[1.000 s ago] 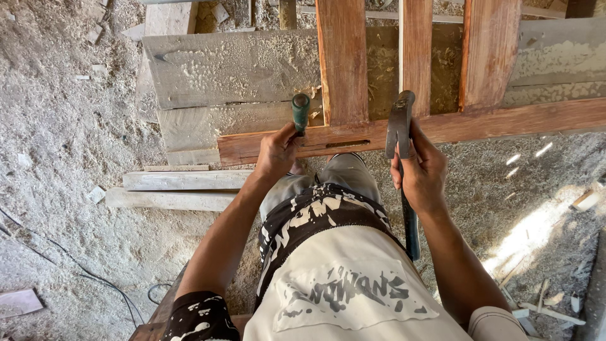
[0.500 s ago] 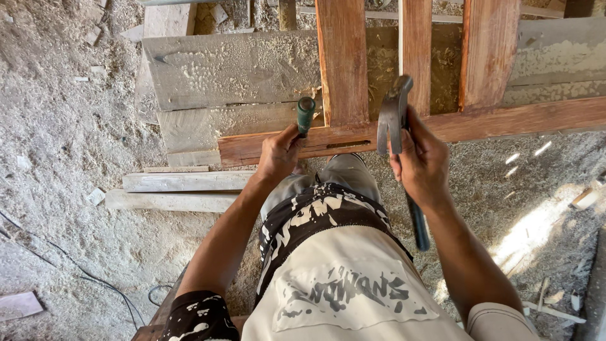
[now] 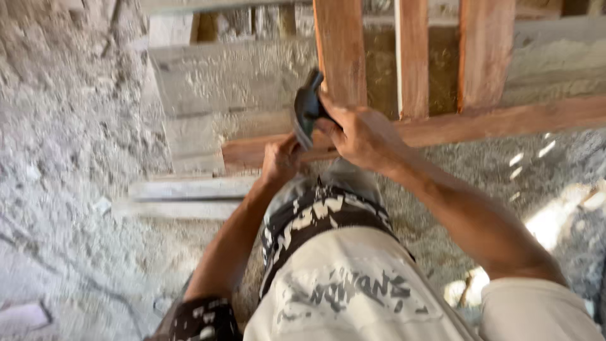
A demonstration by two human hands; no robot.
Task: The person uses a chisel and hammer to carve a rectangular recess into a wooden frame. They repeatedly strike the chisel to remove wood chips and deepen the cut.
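Hammer (image 3: 307,110) gripped in right hand (image 3: 360,136), left hand (image 3: 281,159) clenched against reddish plank (image 3: 505,120) over rough sandy ground (image 3: 69,158).

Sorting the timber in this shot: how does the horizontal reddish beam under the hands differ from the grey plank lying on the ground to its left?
The reddish beam is warm brown bare wood; the grey plank looks pale and cement-crusted. The beam runs slightly tilted and meets three upright slats; the plank lies loose on the rubble, joined to nothing. The left hand and right hand work at the beam, not the plank. Both are long, narrow boards.
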